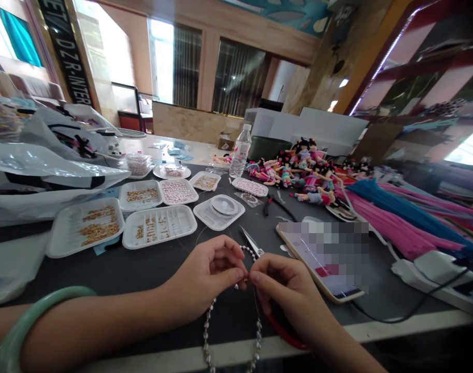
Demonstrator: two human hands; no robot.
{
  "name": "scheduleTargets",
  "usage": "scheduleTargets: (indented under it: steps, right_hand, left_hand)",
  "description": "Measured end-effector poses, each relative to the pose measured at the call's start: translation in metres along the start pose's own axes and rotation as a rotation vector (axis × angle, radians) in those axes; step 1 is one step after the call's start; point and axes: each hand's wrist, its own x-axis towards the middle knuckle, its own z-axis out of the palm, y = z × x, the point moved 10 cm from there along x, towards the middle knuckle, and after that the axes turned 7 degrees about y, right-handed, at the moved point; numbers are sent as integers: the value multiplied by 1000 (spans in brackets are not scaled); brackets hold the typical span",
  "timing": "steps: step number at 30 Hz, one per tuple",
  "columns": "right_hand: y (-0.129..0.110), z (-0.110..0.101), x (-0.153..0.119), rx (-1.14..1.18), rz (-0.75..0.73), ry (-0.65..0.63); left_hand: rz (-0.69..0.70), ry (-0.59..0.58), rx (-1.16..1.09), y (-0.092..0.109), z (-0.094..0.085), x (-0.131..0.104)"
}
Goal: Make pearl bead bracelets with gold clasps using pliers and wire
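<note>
"White and silvery beads, threaded into a long strand (pixel 258 326), are being held over the near edge of the dark grey desk (pixel 123 272)?"

"Yes, and the lower loop is being left to hang past that edge."

"How is it being gripped?"

"By both hands. Thumb and fingers of the left hand (pixel 209 274) are being closed on it, and right beside them it is being pinched by the right hand (pixel 286 282). Which tiny part is being grasped by each cannot be told."

"What is being seen nearby?"

"Silver-bladed, red-handled scissors (pixel 249 238) are being partly covered by the right hand. Close to the near edge, at the right, a beige-cased phone (pixel 298 243) is lying. Farther in from that edge, at the left, small gold-coloured pieces (pixel 100 233) are being held in a white plastic tray (pixel 65 228)."
</note>
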Motion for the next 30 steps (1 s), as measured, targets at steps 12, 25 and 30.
scheduleTargets:
  steps: [12,25,30]
  right_hand:
    - [0,1,1,67,11,-4]
    - [1,1,1,91,18,-6]
    - [2,3,1,85,17,-29]
  left_hand:
    - [-13,39,-6,-3,-8,1]
    - [-132,76,-28,-13,-11,1]
    - [-82,25,22,-9,-6,3]
